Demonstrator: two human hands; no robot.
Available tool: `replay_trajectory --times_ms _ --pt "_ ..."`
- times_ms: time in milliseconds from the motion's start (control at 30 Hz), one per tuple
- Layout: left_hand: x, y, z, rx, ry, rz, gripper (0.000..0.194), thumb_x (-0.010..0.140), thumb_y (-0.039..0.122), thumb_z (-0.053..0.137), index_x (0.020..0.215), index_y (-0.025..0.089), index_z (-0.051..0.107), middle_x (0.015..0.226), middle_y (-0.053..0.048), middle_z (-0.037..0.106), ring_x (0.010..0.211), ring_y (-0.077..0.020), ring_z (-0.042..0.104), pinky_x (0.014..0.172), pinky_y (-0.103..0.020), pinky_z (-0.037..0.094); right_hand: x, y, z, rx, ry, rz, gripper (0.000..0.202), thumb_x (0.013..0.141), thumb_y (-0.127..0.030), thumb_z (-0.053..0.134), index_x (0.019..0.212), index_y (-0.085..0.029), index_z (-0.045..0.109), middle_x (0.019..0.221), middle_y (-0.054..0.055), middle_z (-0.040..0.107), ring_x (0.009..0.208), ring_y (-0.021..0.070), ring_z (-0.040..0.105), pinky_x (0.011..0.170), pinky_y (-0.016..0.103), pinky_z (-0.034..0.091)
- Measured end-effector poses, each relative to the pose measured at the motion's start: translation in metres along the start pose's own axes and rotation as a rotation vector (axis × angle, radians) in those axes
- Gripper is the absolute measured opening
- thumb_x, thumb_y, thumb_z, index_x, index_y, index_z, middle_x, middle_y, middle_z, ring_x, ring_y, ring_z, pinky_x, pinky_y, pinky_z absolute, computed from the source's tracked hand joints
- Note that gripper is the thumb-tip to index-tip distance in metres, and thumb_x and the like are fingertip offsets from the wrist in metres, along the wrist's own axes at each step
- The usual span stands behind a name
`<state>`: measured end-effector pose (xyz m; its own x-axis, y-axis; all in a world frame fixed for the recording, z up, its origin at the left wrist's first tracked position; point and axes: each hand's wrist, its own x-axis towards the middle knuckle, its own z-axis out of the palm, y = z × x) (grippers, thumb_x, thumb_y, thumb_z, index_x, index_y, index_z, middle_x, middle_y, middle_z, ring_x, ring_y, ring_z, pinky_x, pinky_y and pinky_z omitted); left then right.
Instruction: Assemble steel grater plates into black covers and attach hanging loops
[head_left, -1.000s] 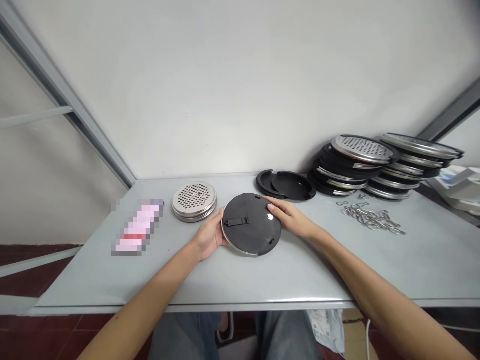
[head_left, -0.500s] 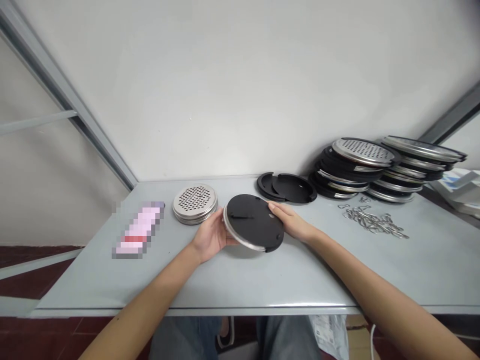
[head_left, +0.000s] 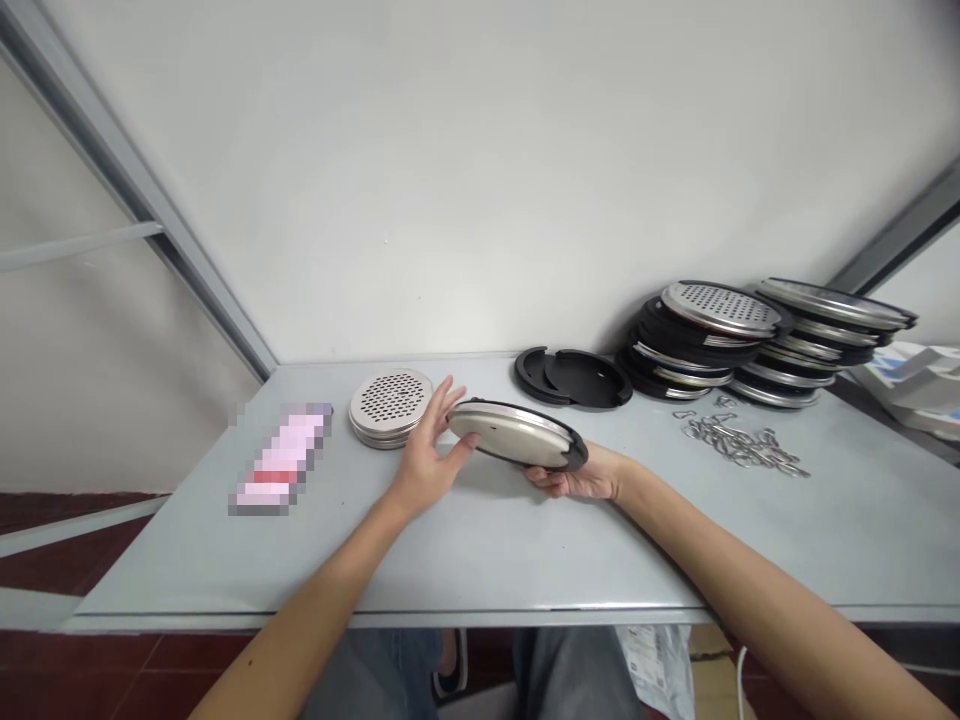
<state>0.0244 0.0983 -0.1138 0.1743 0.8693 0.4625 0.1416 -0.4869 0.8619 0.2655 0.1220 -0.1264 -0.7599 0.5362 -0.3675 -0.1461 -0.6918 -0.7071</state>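
A person seated at a grey bench [head_left: 480, 560] holds a round disc [head_left: 516, 434] just above the bench's middle, its pale metal face turned up and its black rim tilted down toward 4 o'clock. The right hand [head_left: 577, 483] cups the disc from beneath at its 5 o'clock edge, fingers curled under to carry the weight. The left hand [head_left: 429, 455] is spread open, fingertips touching the rim at 9 o'clock, apparently to steady it. Just beyond the left hand, at 10 o'clock, sits a small stack of perforated metal discs [head_left: 390, 405]. Black backing plates [head_left: 573, 376] lie at 1 o'clock, with taller mixed stacks [head_left: 757, 342] and a heap of wire clips [head_left: 739, 438] ranged toward 2 o'clock, all within arm's reach.
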Motion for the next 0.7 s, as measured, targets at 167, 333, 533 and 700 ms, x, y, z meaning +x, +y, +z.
replay_trajectory --times_ms 167,333,533,700 --pt "0.004 0.003 0.001 -0.186 0.047 -0.109 0.033 0.084 0.036 0.067 0.108 0.015 0.062 0.102 -0.008 0.068 0.094 -0.0195 0.065 0.085 -0.030 0.051 0.001 0.004 -0.001 -0.140 -0.031 0.017 0.030 0.088 -0.034 0.049 0.070 -0.013 0.059 0.058 0.004 0.060 0.038 0.0059 0.043 0.048 0.022 0.051" --pt "0.005 -0.002 0.001 -0.246 0.145 -0.215 0.033 0.081 0.038 0.070 0.102 0.015 0.063 0.099 -0.006 0.069 0.091 -0.0177 0.064 0.080 -0.026 0.051 0.002 -0.001 -0.001 -0.182 0.000 -0.024 0.062 0.097 -0.048 0.021 0.078 -0.008 0.065 0.067 0.015 0.070 0.046 0.0140 0.058 0.056 0.029 0.055" --pt "0.004 -0.005 0.001 -0.248 0.188 -0.258 0.036 0.079 0.038 0.071 0.104 0.013 0.063 0.102 -0.008 0.069 0.094 -0.0189 0.064 0.080 -0.026 0.051 0.002 -0.005 -0.002 -0.182 0.032 -0.036 0.084 0.096 -0.059 0.007 0.081 -0.004 0.069 0.072 0.020 0.072 0.048 0.0165 0.062 0.058 0.031 0.055" --pt "0.003 -0.005 0.001 -0.226 0.228 -0.292 0.038 0.078 0.040 0.072 0.103 0.013 0.063 0.101 -0.008 0.070 0.093 -0.0203 0.065 0.078 -0.027 0.052 0.000 -0.008 0.002 -0.182 -0.027 -0.040 0.094 0.088 -0.074 0.005 0.087 -0.004 0.068 0.075 0.020 0.073 0.053 0.0188 0.067 0.062 0.031 0.055"
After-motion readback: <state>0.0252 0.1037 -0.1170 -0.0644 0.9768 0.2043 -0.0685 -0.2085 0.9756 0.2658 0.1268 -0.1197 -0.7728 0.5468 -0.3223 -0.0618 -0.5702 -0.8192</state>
